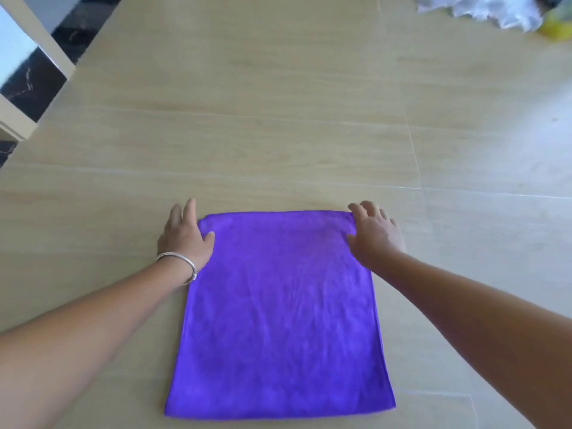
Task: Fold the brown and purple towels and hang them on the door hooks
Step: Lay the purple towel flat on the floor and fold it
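While it lies flat on the pale wood-grain floor, the purple, roughly square microfibre towel has its far edge stretched between the two hands, with the rest of the cloth spreading back from them toward the person. The left hand sits at the towel's far left corner: its thumb lies curled onto the purple cloth while the fingers reach out along the floor just outside the edge, so this grip looks to be pinching the corner. A thin silver bangle circles that wrist. The right hand sits at the far right corner, palm down over the cloth, fingers bent at the corner; whether this grip actually clasps the fabric or only presses on it cannot be told. Well beyond the left hand, at the far left, stand white furniture frames with dark marbled panels. Far past the right hand, blurred at the upper right, lie a crumpled clear plastic bag and something yellow beside it.
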{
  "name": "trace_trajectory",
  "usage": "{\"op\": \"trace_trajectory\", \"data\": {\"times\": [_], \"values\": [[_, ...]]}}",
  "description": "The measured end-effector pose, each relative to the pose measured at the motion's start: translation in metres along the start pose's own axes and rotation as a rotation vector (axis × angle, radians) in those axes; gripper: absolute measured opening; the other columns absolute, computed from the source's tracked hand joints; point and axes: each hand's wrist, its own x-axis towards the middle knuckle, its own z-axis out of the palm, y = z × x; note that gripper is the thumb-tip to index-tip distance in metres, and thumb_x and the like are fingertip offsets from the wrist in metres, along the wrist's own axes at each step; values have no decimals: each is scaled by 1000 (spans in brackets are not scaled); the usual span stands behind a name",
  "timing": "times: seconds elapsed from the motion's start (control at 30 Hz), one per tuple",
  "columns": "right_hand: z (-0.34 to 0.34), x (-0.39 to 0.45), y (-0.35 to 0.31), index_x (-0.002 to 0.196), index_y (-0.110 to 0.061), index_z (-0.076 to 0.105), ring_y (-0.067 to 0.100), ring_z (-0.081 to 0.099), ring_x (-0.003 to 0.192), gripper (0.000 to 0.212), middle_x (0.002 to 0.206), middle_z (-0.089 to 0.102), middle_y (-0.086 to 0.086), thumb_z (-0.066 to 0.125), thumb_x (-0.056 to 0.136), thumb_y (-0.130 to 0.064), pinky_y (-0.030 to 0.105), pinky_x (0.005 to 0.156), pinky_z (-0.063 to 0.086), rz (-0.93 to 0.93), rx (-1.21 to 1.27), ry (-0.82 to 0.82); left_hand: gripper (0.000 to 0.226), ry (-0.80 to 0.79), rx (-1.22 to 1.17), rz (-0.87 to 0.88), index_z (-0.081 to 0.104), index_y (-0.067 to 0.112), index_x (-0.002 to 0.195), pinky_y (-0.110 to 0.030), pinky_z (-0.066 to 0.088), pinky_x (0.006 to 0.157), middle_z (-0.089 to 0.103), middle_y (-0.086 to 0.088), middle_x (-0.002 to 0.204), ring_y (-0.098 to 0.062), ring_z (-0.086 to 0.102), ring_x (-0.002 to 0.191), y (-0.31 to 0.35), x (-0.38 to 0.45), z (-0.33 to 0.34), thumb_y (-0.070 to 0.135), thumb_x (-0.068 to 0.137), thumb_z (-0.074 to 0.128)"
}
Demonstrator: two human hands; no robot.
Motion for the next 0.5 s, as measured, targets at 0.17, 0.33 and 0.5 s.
{"op": "trace_trajectory", "data": {"times": [0.17, 0.33, 0.5], "values": [[42, -96, -3, 131, -23, 56, 28, 51, 127, 61, 140, 51, 10, 58, 78, -52, 48, 101, 44, -422, -126, -104, 72, -178, 302, 508, 31, 29, 148, -51, 27, 109, 32, -8, 154, -26, 36, 138, -22, -115, 37, 56, 82, 42], [59, -114, -19, 140, -23, 49, 29, 40, 136, 76, 149, 42, 10, 37, 80, -68, 54, 104, 40, -532, -204, -259, 75, -286, 439, 608, 36, 30, 148, -58, 22, 108, 30, -8, 156, -26, 28, 143, -34, -145, 54, 64, 82, 40], [36, -38, -27, 154, -28, 14, 25, 6, 149, 72, 163, 6, 6, 27, 93, -63, 50, 119, 13, -362, -276, -215, 74, -191, 535, 517, 26, 33, 151, -54, 8, 114, 19, -7, 160, -24, 15, 146, -10, -55, 45, 68, 86, 20]]}}
